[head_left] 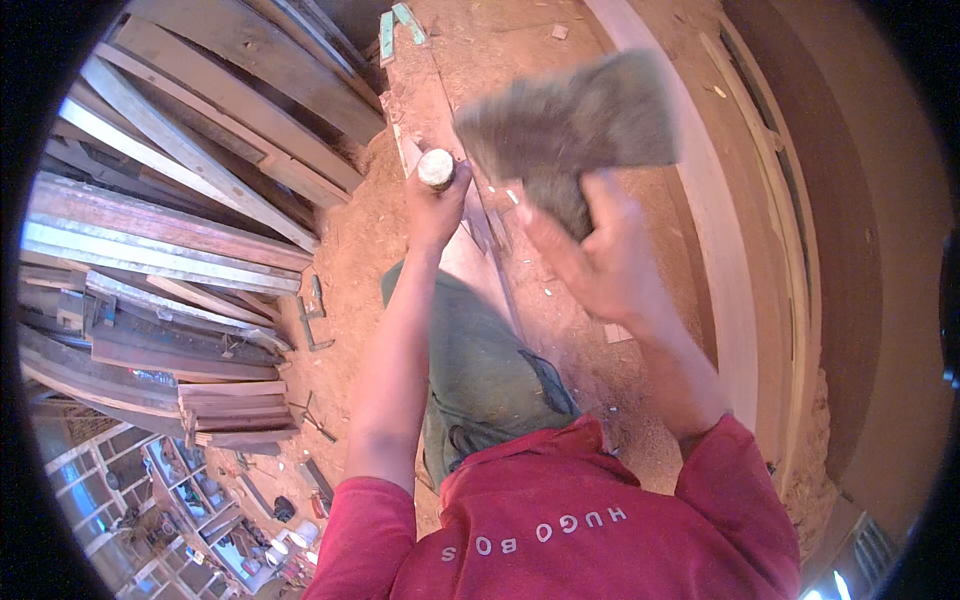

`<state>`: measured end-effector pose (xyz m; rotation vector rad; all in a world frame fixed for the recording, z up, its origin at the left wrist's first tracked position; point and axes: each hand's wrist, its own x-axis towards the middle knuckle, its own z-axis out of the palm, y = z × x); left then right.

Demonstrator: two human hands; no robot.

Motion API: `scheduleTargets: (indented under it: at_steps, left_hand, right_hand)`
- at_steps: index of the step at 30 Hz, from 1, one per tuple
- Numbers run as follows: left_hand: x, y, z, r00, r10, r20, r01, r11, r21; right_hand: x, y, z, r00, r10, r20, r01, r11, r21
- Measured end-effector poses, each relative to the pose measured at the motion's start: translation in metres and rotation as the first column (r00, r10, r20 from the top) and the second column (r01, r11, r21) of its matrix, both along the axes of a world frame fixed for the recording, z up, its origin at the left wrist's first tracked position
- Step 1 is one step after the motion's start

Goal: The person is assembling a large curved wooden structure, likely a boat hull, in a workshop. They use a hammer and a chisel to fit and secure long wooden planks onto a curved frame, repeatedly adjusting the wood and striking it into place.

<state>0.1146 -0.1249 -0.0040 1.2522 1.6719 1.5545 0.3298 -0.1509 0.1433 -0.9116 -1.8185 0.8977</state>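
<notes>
My left hand [434,212] is closed around a chisel handle [436,168], held upright with its round pale butt end facing up. My right hand [598,255] grips a thick grey wooden block [575,125] raised above and to the right of the chisel; the block is blurred by motion. The chisel's blade is hidden behind my left hand. Below both hands a long narrow plank [425,90] runs away from me across the sawdust floor. My knee in green trousers [480,360] is beside it.
Stacked planks and timber [180,230] fill the left side. A long wooden frame [750,260] lies along the right. Metal clamps [312,320] and small tools lie on the sawdust floor [360,230]. Cluttered shelves with cans [230,520] sit at lower left.
</notes>
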Motion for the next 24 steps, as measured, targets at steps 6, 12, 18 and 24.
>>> scheduleTargets:
  at_steps: [6,12,18,24]
  left_hand:
    - [0.000,-0.005,-0.003,0.995,-0.001,0.099,-0.001,1.000,0.024]
    - [-0.004,-0.009,-0.014,1.000,-0.014,0.017,0.012,0.996,0.091]
    - [-0.005,-0.008,-0.026,0.998,0.004,0.068,-0.011,0.994,0.112]
    - [-0.010,0.005,-0.035,0.930,0.271,0.247,-0.281,0.960,0.006]
  right_hand:
    - [-0.035,0.027,0.010,0.945,0.079,0.316,-0.109,0.991,0.080]
    - [-0.032,0.032,-0.004,0.852,0.224,0.473,-0.125,0.965,-0.231]
    - [-0.042,0.033,-0.018,0.836,0.173,0.521,-0.141,0.985,-0.101]
    - [-0.019,0.026,-0.060,0.882,0.227,0.414,-0.085,0.938,-0.335]
